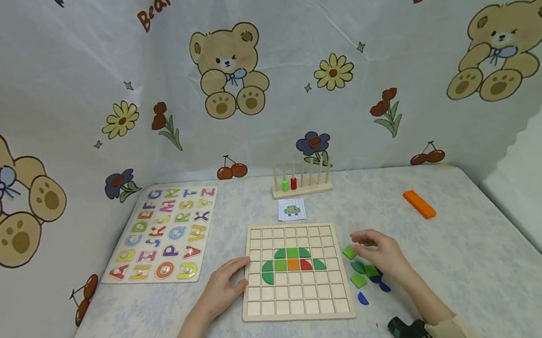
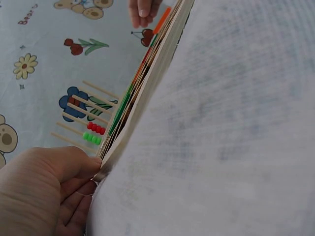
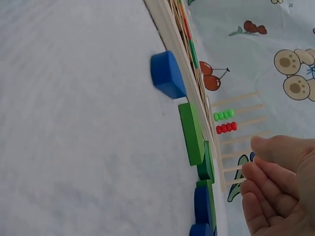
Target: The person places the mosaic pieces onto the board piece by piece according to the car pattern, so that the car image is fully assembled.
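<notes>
My left hand (image 1: 224,287) rests at the left edge of a wooden grid board (image 1: 298,309), its fingertips and thumb touching the rim. Green, orange and red tiles (image 1: 294,264) fill several cells in a rounded shape. Right of the board, my right hand (image 1: 381,254) hovers with loosely bent fingers above loose pieces, and I see nothing held in it. Among those pieces are a green square (image 1: 358,280) and a blue half-round piece (image 1: 363,298). In the right wrist view, the right hand (image 3: 278,184) shows thumb and fingers slightly bent, apart from the green block (image 3: 192,133).
A small pattern card (image 1: 291,209) lies behind the board, before a bead rack (image 1: 303,190) with green and red beads. An alphabet puzzle board (image 1: 157,273) is at the left. At the right lies an orange bar (image 1: 419,204). A bear-print cloth (image 1: 275,26) hangs behind.
</notes>
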Motion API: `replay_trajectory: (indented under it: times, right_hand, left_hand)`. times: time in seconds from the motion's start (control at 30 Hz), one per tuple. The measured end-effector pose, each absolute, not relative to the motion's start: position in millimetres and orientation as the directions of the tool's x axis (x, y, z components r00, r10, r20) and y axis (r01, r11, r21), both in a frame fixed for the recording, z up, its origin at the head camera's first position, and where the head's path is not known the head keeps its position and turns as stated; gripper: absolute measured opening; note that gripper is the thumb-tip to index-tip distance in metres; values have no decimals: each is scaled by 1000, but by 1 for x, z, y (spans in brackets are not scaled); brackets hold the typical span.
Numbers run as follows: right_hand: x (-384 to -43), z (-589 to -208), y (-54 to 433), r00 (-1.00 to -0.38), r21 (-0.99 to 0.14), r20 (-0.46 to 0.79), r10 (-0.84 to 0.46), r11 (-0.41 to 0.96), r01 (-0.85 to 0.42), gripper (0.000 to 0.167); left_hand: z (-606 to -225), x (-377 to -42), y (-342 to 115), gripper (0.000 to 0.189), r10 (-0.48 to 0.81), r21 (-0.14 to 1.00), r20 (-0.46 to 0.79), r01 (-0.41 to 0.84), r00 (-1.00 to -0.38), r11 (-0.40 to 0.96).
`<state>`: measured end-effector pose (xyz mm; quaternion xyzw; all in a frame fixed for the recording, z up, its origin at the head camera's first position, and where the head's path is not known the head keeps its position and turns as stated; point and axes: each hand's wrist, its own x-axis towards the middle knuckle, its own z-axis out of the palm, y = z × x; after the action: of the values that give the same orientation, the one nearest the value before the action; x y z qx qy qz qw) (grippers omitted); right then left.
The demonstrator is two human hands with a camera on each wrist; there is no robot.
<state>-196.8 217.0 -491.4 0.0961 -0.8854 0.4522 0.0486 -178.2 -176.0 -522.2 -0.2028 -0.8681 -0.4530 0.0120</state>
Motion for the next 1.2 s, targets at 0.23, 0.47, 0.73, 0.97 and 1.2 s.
replay_trajectory:
  times: [0.23,0.47,0.73,0.97,1.2]
  right_hand:
    - [-200,-505,215,-982,-754,157,-101,631,-185,33]
    - [-201,-515,213,-971,-658,204,-124,717,-229,32]
    - [-199,-514,209,-953,-596,252,-167,749,-289,34]
    - [-199,-517,213,-946,-580,281,-162,757,-302,33]
    - [-200,-516,213,-935,-559,303,-185,760,-331,30]
  left_hand:
    - [-522,-178,-176,46,345,777,212,372,-914,507]
    - [-523,-178,-176,46,346,777,218,377,-913,504]
    - [-522,-178,-176,46,346,779,213,373,-914,504]
    - [-522,-177,-176,46,343,780,206,365,-916,508]
    - [-523,-177,-176,46,343,774,209,369,-916,514]
